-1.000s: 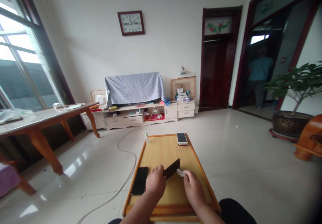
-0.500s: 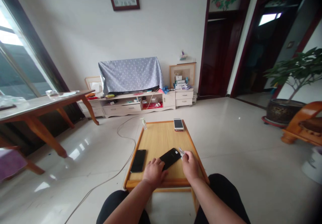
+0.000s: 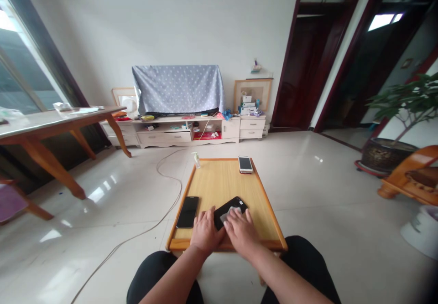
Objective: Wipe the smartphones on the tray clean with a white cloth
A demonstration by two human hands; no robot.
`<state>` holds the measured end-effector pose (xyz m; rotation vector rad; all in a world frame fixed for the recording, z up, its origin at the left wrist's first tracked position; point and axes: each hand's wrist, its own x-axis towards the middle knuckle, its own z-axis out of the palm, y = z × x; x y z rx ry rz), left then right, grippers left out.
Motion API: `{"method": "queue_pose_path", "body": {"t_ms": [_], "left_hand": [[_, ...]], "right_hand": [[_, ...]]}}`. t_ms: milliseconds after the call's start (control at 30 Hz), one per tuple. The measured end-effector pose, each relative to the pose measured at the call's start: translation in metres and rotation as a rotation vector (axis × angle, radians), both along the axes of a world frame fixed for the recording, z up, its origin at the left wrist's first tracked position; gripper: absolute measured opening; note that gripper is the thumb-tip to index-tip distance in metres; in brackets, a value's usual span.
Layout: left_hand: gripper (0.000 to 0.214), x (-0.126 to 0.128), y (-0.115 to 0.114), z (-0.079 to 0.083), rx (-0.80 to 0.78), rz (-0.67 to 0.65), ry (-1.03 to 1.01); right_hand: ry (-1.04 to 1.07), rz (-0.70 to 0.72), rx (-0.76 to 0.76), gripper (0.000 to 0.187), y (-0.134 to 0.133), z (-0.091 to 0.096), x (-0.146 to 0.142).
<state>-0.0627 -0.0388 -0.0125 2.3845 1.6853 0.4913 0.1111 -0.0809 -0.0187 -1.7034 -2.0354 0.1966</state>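
Observation:
A black phone (image 3: 236, 202) lies flat near the front of a small wooden table (image 3: 219, 183). My left hand (image 3: 205, 230) rests on the phone's near left end, fingers curled over it. My right hand (image 3: 241, 229) presses a small white wipe (image 3: 229, 213) onto the phone's face. A second black phone (image 3: 187, 211) lies on the table just left of my left hand. At the table's far edge sit a white phone (image 3: 245, 163) and a small clear bottle (image 3: 196, 159).
A cable (image 3: 164, 213) snakes over the shiny floor left of the table. A long wooden table (image 3: 51, 126) stands at the left, a low TV cabinet (image 3: 185, 133) with a cloth-covered set at the back wall, and a potted plant (image 3: 393, 151) and wooden chair (image 3: 410, 176) at the right.
The black phone, held tilted up a second ago, now lies flat. My right hand has moved left from the phone's far end onto its face with the wipe. The view tipped down.

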Motion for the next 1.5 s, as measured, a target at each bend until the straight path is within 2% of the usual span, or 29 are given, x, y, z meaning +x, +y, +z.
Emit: {"method": "queue_pose_path", "body": {"t_ms": [67, 100, 133, 233, 300, 367, 433, 500, 567, 667, 700, 733, 867, 900, 967, 1067, 1133, 1200, 1267, 1333, 1400, 1500], "left_hand": [[0.071, -0.003, 0.002, 0.0, -0.015, -0.009, -0.002], [0.071, -0.004, 0.003, 0.001, -0.02, -0.011, -0.002], [0.073, -0.004, 0.004, 0.002, -0.022, -0.01, -0.002], [0.075, -0.006, 0.006, 0.004, -0.014, 0.005, -0.008], [0.075, -0.008, 0.008, 0.003, -0.009, 0.006, -0.017], [0.074, -0.009, 0.009, 0.001, -0.007, -0.001, -0.027], [0.072, -0.011, 0.011, -0.002, -0.01, -0.015, -0.029], [0.072, -0.012, 0.011, -0.004, -0.016, -0.015, -0.033], [0.073, -0.013, 0.012, -0.004, -0.018, -0.004, -0.045], [0.081, -0.014, 0.012, -0.003, -0.012, 0.003, -0.059], [0.082, -0.015, 0.013, -0.003, -0.008, 0.001, -0.063], [0.08, -0.016, 0.013, -0.003, -0.003, 0.0, -0.066], [0.071, -0.019, 0.014, -0.007, 0.006, -0.007, -0.074], [0.073, -0.019, 0.015, -0.007, 0.004, -0.009, -0.076], [0.079, -0.019, 0.015, -0.006, -0.008, -0.006, -0.08], [0.09, -0.018, 0.015, -0.002, -0.031, 0.012, -0.08], [0.093, -0.019, 0.015, -0.001, -0.038, 0.016, -0.08], [0.09, -0.02, 0.016, -0.002, -0.041, 0.012, -0.081], [0.08, -0.021, 0.016, -0.003, -0.048, 0.003, -0.074], [0.074, -0.022, 0.017, -0.004, -0.05, -0.002, -0.067], [0.08, -0.022, 0.017, -0.003, -0.047, -0.001, -0.065], [0.093, -0.021, 0.017, -0.002, -0.045, 0.005, -0.066]], "right_hand": [[-0.049, 0.119, -0.031, 0.048, -0.001, 0.003, -0.006], [-0.07, 0.121, -0.047, 0.05, 0.002, 0.005, -0.004], [-0.091, 0.078, -0.064, 0.051, 0.008, 0.007, 0.001], [-0.138, -0.181, -0.122, 0.058, 0.028, 0.013, 0.015], [-0.147, -0.246, -0.143, 0.059, 0.033, 0.012, 0.013], [-0.134, -0.121, -0.139, 0.058, 0.028, 0.009, -0.001], [-0.11, 0.095, -0.116, 0.054, 0.019, 0.005, -0.017], [-0.105, 0.174, -0.102, 0.052, 0.018, 0.004, -0.023], [-0.121, 0.076, -0.115, 0.054, 0.028, 0.007, -0.019], [-0.145, -0.171, -0.145, 0.059, 0.049, 0.012, -0.009], [-0.146, -0.191, -0.149, 0.06, 0.053, 0.012, -0.01], [-0.14, -0.158, -0.149, 0.059, 0.054, 0.011, -0.014], [-0.075, 0.224, -0.133, 0.053, 0.044, 0.004, -0.038], [-0.068, 0.269, -0.132, 0.052, 0.044, 0.003, -0.04], [-0.086, 0.216, -0.147, 0.052, 0.054, 0.005, -0.034], [-0.142, -0.069, -0.193, 0.055, 0.078, 0.011, -0.016], [-0.164, -0.179, -0.205, 0.056, 0.085, 0.012, -0.013], [-0.165, -0.097, -0.183, 0.056, 0.078, 0.009, -0.023], [-0.148, 0.104, -0.144, 0.053, 0.065, 0.004, -0.036], [-0.132, 0.223, -0.127, 0.051, 0.057, 0.002, -0.043], [-0.138, 0.154, -0.153, 0.052, 0.062, 0.004, -0.037], [-0.164, -0.088, -0.229, 0.055, 0.08, 0.013, -0.023]]}}
